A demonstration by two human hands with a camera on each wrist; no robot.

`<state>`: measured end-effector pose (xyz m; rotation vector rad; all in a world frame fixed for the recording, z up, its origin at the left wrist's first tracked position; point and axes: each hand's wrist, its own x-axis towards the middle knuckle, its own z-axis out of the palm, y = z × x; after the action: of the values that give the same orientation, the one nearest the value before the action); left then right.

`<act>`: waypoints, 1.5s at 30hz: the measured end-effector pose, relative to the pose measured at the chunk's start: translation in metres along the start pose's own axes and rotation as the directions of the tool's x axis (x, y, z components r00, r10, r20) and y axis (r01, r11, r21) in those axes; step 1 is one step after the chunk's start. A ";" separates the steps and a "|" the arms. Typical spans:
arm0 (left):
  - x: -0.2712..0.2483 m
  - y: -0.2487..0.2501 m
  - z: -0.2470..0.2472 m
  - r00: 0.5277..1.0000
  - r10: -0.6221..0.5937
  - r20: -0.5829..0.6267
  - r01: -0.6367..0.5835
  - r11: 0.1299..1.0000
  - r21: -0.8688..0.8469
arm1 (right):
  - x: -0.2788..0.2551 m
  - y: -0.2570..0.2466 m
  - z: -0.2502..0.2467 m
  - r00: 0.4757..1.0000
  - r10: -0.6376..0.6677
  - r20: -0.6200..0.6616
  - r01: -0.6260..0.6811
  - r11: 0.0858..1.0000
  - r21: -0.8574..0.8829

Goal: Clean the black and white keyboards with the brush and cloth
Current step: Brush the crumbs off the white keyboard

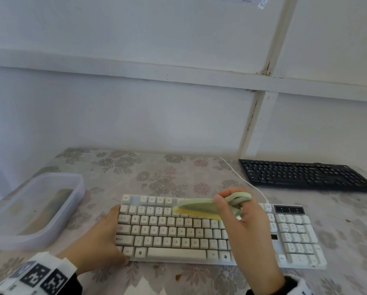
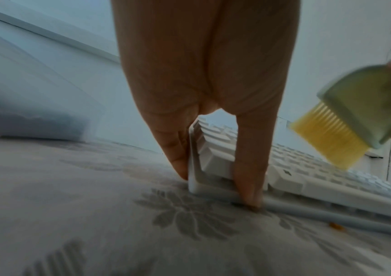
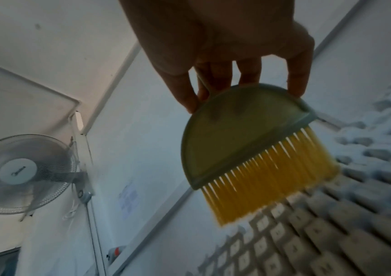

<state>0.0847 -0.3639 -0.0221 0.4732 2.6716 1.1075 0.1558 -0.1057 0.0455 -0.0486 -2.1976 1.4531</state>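
The white keyboard (image 1: 178,233) lies across the near middle of the flowered table. My left hand (image 1: 111,233) braces its left end, with straight fingers (image 2: 175,160) along the side and the thumb at the front corner. My right hand (image 1: 231,204) grips a pale green brush (image 1: 195,206) by its looped handle. The brush's yellow bristles (image 3: 270,186) point down at the number row, and it is blurred. The black keyboard (image 1: 305,175) sits at the far right, untouched. A dull olive thing (image 1: 50,207), perhaps the cloth, lies in the tub.
A translucent plastic tub (image 1: 78,188) stands at the left of the table. The white keyboard's cable (image 1: 242,177) runs back toward the wall. Brown crumbs (image 1: 178,277) lie on the tablecloth near the front edge. A fan (image 3: 24,173) hangs on the wall.
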 end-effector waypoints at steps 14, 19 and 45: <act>-0.001 0.008 -0.002 1.000 -0.023 0.011 0.023 1.000 -0.011 | 0.007 0.034 -0.029 0.995 -0.002 -0.098 -0.014 0.987 -0.160; -0.005 0.016 -0.004 1.000 -0.024 0.014 0.024 1.000 -0.007 | 0.006 0.024 -0.031 0.998 -0.035 -0.056 0.032 0.998 -0.051; 0.003 -0.007 0.001 0.997 -0.081 0.012 0.081 0.996 0.036 | 0.022 0.042 -0.091 0.988 0.032 -0.151 -0.063 0.978 -0.201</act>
<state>0.0804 -0.3665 -0.0278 0.3737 2.6769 1.0328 0.1657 -0.0033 0.0452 -0.2724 -2.2286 1.2009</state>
